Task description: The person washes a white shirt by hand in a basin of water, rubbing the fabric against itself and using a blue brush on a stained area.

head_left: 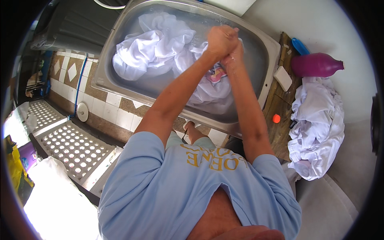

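Over the right side of a metal sink basin (pixel 107 72) of cloudy water, my two hands press together, closed. My left hand (pixel 221 40) lies against the upper part of my right hand (pixel 235 54), and its fingers are curled. Both grip a wet white garment (pixel 208 92), which hangs below them into the water and bears a small coloured print (pixel 216 74). The cloth inside my fists is mostly hidden. To the left, a bunched white cloth (pixel 150 52) billows partly above the water.
Right of the basin, a wooden board (pixel 276 105) carries a white bar (pixel 283 78) and an orange cap (pixel 276 118). Beside it are a purple bottle (pixel 318 65), a blue scoop-like object (pixel 300 46) and piled white laundry (pixel 318 124). A perforated step (pixel 74 144) stands lower left.
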The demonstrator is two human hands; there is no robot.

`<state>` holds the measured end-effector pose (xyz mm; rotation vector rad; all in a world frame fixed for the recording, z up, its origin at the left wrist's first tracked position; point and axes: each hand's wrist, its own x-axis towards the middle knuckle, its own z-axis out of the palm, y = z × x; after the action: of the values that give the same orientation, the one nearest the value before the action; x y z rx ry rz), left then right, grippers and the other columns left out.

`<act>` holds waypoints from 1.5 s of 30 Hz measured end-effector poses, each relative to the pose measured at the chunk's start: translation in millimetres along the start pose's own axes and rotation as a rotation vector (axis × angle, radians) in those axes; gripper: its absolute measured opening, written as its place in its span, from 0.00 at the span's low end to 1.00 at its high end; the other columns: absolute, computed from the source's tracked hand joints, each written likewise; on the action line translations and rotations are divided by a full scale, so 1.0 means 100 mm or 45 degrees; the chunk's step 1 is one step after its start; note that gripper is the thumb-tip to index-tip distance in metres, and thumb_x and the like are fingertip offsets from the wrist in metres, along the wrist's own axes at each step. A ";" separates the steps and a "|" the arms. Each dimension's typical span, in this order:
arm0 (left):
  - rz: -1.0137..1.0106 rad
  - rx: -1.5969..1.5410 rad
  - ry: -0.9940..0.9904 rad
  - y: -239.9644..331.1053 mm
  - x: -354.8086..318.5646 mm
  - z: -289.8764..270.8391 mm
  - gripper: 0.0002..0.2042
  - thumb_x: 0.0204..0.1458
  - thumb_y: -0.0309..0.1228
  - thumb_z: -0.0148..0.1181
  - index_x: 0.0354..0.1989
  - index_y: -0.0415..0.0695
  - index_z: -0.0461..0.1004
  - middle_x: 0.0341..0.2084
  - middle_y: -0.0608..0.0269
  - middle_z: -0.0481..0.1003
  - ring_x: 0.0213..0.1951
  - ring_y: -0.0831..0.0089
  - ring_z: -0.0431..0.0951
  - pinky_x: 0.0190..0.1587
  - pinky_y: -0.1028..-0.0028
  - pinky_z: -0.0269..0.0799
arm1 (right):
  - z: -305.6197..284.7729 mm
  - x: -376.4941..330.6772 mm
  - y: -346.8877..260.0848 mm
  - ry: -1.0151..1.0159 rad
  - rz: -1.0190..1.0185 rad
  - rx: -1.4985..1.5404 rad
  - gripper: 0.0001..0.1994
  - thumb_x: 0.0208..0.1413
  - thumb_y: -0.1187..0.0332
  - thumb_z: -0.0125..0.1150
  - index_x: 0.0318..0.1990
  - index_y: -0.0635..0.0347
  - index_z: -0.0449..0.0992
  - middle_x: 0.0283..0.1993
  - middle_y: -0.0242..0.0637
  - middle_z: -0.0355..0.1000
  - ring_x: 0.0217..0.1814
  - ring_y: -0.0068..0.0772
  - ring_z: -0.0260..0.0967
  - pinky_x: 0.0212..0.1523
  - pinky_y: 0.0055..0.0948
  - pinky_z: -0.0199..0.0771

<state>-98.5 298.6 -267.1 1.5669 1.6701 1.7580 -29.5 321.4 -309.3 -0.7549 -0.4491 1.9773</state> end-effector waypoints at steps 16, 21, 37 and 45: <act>0.281 0.957 0.043 -0.43 0.01 -1.33 0.15 0.44 0.40 0.67 0.37 0.46 0.77 0.27 0.58 0.75 0.28 0.60 0.75 0.35 0.60 0.68 | -0.26 -0.53 -0.53 -0.112 -0.417 -2.311 0.26 0.49 0.55 0.64 0.51 0.63 0.72 0.45 0.42 0.71 0.42 0.31 0.68 0.41 0.30 0.68; 0.008 0.444 -0.319 -0.40 -0.29 -0.96 0.15 0.44 0.38 0.67 0.38 0.45 0.77 0.32 0.57 0.73 0.38 0.59 0.74 0.41 0.62 0.69 | -0.54 -0.30 -0.31 -0.071 -0.436 -1.673 0.20 0.46 0.59 0.67 0.42 0.65 0.76 0.31 0.38 0.73 0.31 0.26 0.66 0.32 0.26 0.66; -0.080 0.231 -0.618 -0.45 -0.35 -1.12 0.10 0.43 0.31 0.67 0.34 0.47 0.76 0.25 0.68 0.72 0.30 0.73 0.71 0.35 0.72 0.66 | -0.48 -0.09 -0.52 0.090 0.005 -0.846 0.13 0.54 0.60 0.62 0.40 0.60 0.76 0.37 0.33 0.74 0.40 0.28 0.72 0.45 0.29 0.70; -0.438 -0.114 -0.944 -0.46 -0.21 -1.33 0.11 0.45 0.28 0.66 0.38 0.42 0.76 0.24 0.73 0.71 0.29 0.83 0.68 0.35 0.80 0.64 | -0.36 -0.46 -0.75 0.121 -0.141 -0.289 0.13 0.50 0.69 0.64 0.42 0.59 0.70 0.42 0.34 0.72 0.46 0.30 0.70 0.49 0.34 0.71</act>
<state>-217.7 222.9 -283.9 1.5090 1.3468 0.8993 60.2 318.7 -277.4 -0.9411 -0.6518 1.7984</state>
